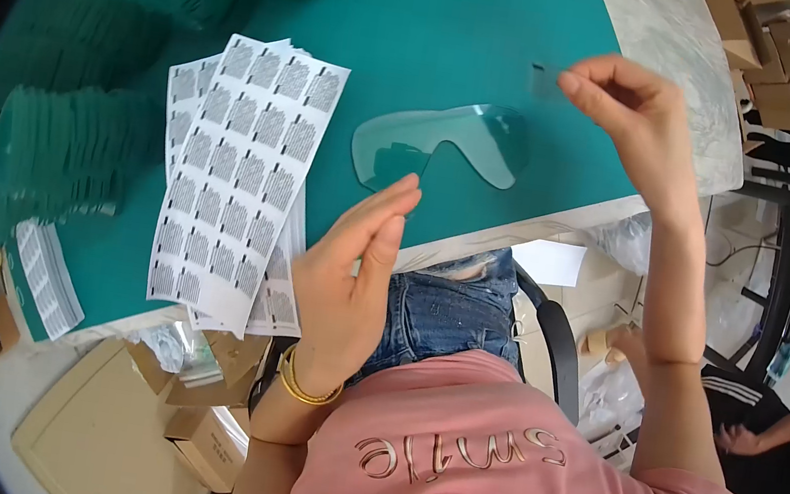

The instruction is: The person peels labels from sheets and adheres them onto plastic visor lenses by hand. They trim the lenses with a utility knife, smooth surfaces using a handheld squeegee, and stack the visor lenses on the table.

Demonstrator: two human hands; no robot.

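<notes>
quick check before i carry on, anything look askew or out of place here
The label sheets lie askew, overlapping at different angles. A white sheet also looks out of place, apparently on the floor beside the chair.

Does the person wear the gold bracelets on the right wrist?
No, the gold bracelets circle the wrist of the left hand.

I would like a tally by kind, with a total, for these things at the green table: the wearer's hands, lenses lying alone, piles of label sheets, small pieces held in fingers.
Hands, left and right: 2
Lone lens: 1
Label piles, large and small: 2
Held clear piece: 1
Total: 6
</notes>
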